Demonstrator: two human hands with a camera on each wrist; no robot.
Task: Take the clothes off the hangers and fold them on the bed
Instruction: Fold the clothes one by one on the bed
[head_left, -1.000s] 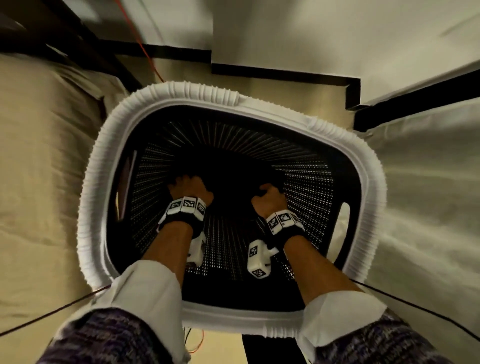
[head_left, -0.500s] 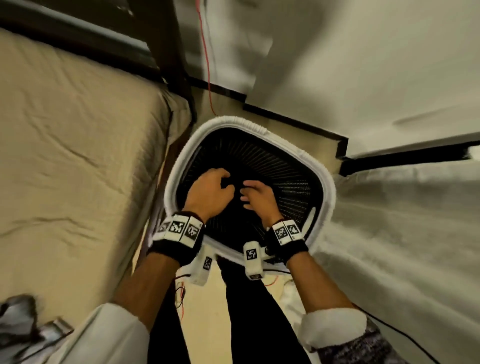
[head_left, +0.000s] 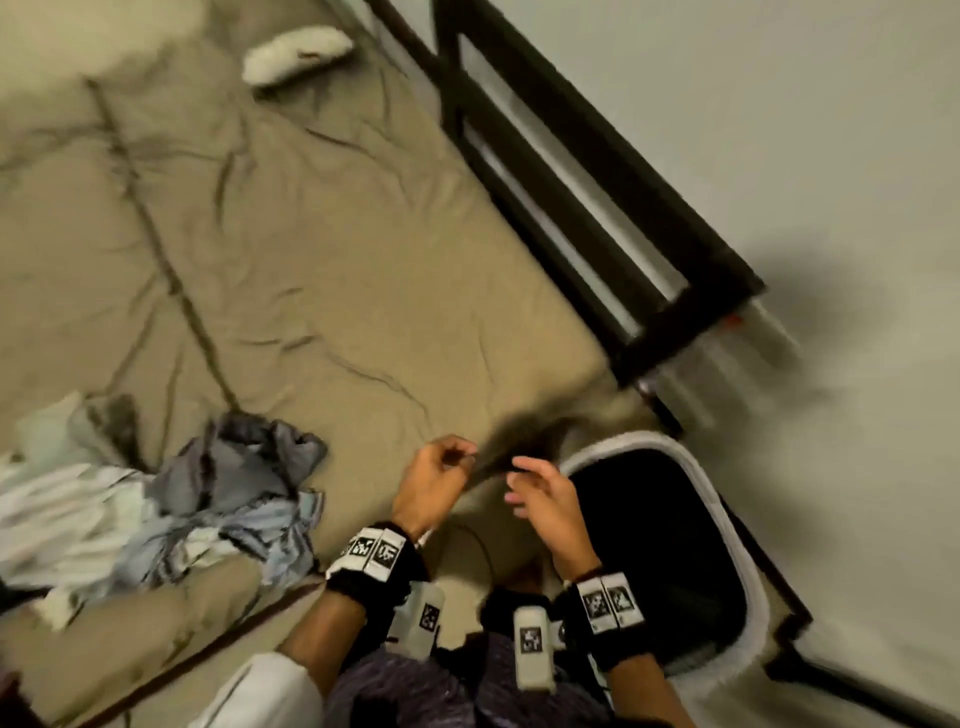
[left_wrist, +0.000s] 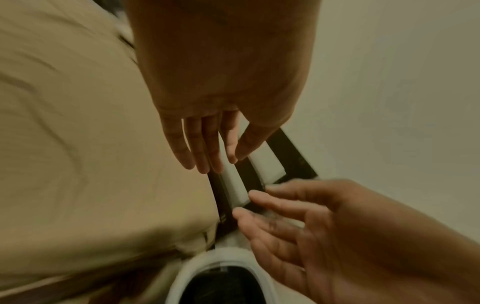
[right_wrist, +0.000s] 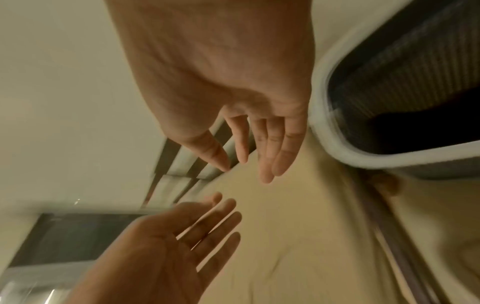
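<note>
**Clothes (head_left: 156, 499) heaped unfolded on bed (head_left: 311, 234)**

One tan bed, mostly bare. One white-rimmed basket (head_left: 649, 439) just beside it. One crumpled pile at the near left edge; nothing folded yet, seemingly early on. No hangers visible. Two hands, left (head_left: 431, 483) and right (head_left: 545, 493), fingers loosely spread, holding nothing.

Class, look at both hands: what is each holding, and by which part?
Nothing, by the wrist views: the left hand and right hand show straight, empty fingers. The dark blur between them in the head view cannot be identified.
</note>
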